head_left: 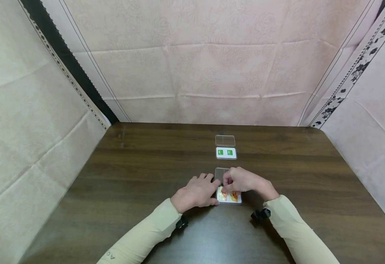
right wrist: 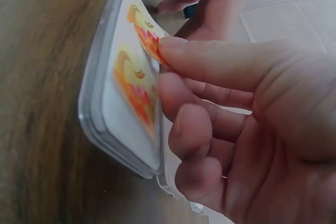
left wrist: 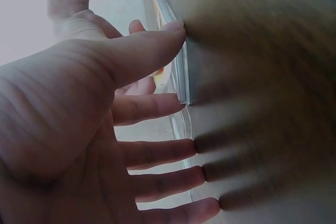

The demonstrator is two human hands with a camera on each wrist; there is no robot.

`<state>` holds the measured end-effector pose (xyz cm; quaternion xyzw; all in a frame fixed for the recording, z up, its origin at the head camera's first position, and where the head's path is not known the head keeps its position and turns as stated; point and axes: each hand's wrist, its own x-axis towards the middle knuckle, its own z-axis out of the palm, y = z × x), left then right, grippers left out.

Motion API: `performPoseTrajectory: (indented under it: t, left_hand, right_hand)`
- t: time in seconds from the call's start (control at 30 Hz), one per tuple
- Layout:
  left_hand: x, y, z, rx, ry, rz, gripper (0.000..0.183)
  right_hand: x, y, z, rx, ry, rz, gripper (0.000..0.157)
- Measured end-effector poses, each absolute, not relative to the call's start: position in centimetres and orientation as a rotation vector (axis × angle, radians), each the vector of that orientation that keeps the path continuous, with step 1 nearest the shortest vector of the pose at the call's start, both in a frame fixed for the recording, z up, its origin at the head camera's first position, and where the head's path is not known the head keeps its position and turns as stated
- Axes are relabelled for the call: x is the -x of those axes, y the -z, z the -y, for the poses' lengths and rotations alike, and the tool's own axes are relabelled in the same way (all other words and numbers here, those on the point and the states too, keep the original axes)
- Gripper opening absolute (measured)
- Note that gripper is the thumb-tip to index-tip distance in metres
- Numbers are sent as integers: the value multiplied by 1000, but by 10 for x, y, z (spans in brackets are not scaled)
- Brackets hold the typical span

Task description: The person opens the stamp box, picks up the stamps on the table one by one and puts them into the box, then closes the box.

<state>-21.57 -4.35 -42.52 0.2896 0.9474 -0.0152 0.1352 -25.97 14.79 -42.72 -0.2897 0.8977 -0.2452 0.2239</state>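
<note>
A shallow clear plastic case (right wrist: 94,106) with its lid (head_left: 221,172) swung back lies on the table, a white insert inside. My right hand (head_left: 243,179) pinches the edge of an orange and yellow stamp (right wrist: 148,39) between thumb and forefinger, its corner lifted and bent up from the white insert. A matching orange stamp (right wrist: 134,92) lies flat beside it. At the case's left side is my left hand (head_left: 199,191), fingers spread, with the thumb (left wrist: 152,48) and forefinger against the case edge and the other fingertips down by the table.
Farther back on the brown wooden table (head_left: 146,161) lies a second opened case (head_left: 226,157) holding two green stamps (head_left: 230,152), its clear lid (head_left: 225,140) folded away behind. Pale cloth curtains (head_left: 212,73) hang behind the table and along both sides.
</note>
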Motion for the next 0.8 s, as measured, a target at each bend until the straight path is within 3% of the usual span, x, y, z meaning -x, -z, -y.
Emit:
performPoseTrajectory:
  t: [0.8]
  left_hand:
    - [214,425,45,-862,58,-2763,62]
  right_hand:
    - [256,421,-148,799,654,-2536,23]
